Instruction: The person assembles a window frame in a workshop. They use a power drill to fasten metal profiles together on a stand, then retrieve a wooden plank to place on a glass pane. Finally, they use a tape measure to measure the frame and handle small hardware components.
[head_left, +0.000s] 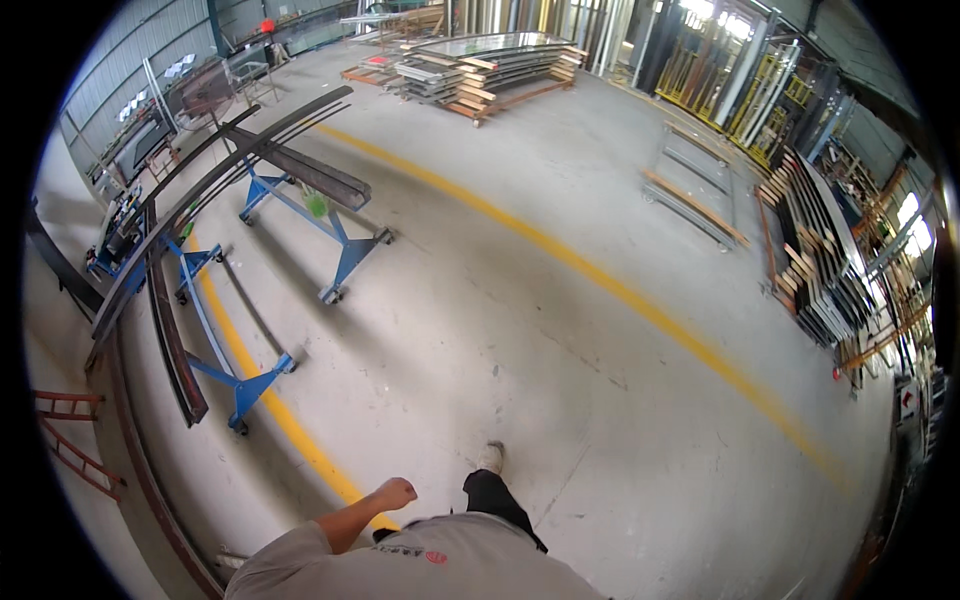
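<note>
My left hand (395, 493) hangs in front of my body on a bent arm, its fingers curled into a loose fist. Nothing shows in it, and it touches nothing around it. Below it, a yellow floor line (318, 458) runs along the grey floor. Closest to this hand among the larger things is a blue wheeled stand (258, 392), which carries long dark metal profiles (172, 335). My right hand is out of the picture. One of my shoes (491, 457) is stretched forward on the floor.
Another blue wheeled stand (350, 262) with dark beams stands farther off at left. Stacked framed panels (490, 65) with wooden spacers lie at the back. Leaning frames (815, 245) line the right side, near a low grey cart (690, 208). A red-orange ladder (80, 447) is at far left.
</note>
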